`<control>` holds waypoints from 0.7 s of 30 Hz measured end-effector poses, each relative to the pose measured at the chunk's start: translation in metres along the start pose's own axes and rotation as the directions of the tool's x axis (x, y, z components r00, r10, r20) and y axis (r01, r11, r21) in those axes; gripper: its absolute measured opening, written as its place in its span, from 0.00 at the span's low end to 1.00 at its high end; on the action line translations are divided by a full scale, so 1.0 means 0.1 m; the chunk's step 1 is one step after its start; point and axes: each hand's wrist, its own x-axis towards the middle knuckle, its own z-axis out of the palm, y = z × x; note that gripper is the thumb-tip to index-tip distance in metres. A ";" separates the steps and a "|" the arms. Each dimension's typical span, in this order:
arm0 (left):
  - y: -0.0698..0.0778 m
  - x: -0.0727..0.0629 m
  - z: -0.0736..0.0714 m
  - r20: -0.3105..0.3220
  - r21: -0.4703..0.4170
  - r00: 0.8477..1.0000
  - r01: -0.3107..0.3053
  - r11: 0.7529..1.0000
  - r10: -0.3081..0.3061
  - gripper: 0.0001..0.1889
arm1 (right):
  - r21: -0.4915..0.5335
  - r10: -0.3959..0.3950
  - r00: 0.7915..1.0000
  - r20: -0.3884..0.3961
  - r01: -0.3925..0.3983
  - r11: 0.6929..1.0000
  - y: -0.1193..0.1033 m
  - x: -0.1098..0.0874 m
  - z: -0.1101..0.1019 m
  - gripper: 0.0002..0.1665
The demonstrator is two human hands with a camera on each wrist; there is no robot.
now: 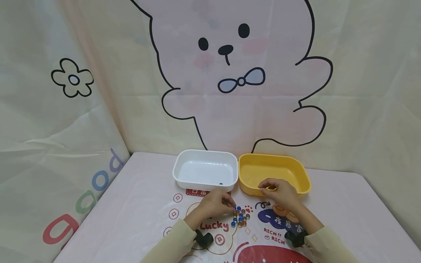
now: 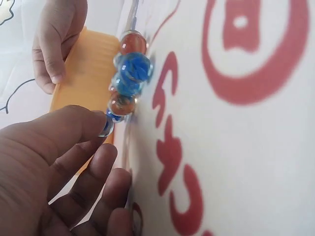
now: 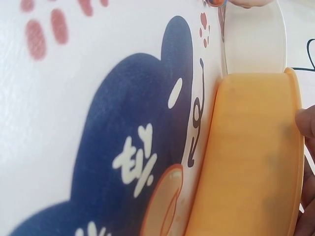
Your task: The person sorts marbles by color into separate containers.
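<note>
My left hand is at the left edge of a cluster of glass marbles, some blue, some amber-brown. In the left wrist view its thumb and index finger pinch a blue marble, while the other fingers are bent below. My right hand hangs over the near rim of a yellow tub, its fingers bent toward the thumb. At the right wrist view's edge, its fingers show beside the tub's rim; I cannot tell whether they hold something. A small dark-blue marble lies inside the white tub.
The two tubs stand side by side at the table's back edge, against a curtain printed with a cartoon animal. Red lettering and a dark-blue printed shape decorate the tablecloth. Dark bands sit around both wrists.
</note>
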 end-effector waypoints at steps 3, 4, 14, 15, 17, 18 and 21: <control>0.02 -0.02 -0.03 0.009 -0.023 1.000 -0.003 1.000 0.003 0.04 | 0.003 0.002 1.000 0.002 -0.002 1.000 -0.01 0.00 0.00 0.08; 0.03 -0.03 -0.04 0.012 -0.032 1.000 -0.003 0.999 0.003 0.04 | 0.003 0.002 1.000 0.003 -0.002 1.000 -0.01 0.00 0.00 0.08; 0.19 -0.10 -0.20 0.008 -0.018 0.998 -0.062 0.998 0.062 0.07 | 0.000 0.010 1.000 0.007 -0.010 1.000 -0.03 -0.01 0.00 0.08; 0.20 -0.10 -0.22 0.009 -0.025 0.997 -0.070 0.997 0.070 0.07 | 0.001 0.013 1.000 0.007 -0.013 1.000 -0.02 0.00 0.00 0.08; 0.21 -0.09 -0.26 0.010 -0.042 0.996 -0.085 0.995 0.086 0.07 | 0.006 0.015 1.000 0.009 -0.016 1.000 -0.02 -0.01 0.00 0.08; 0.22 -0.09 -0.28 0.008 -0.048 0.996 -0.092 0.995 0.093 0.07 | 0.007 0.016 1.000 0.009 -0.016 1.000 -0.02 -0.01 0.00 0.08; 0.25 -0.07 -0.33 0.000 -0.037 0.993 -0.114 0.993 0.114 0.06 | 0.010 0.016 1.000 0.008 -0.016 1.000 -0.02 -0.02 0.00 0.08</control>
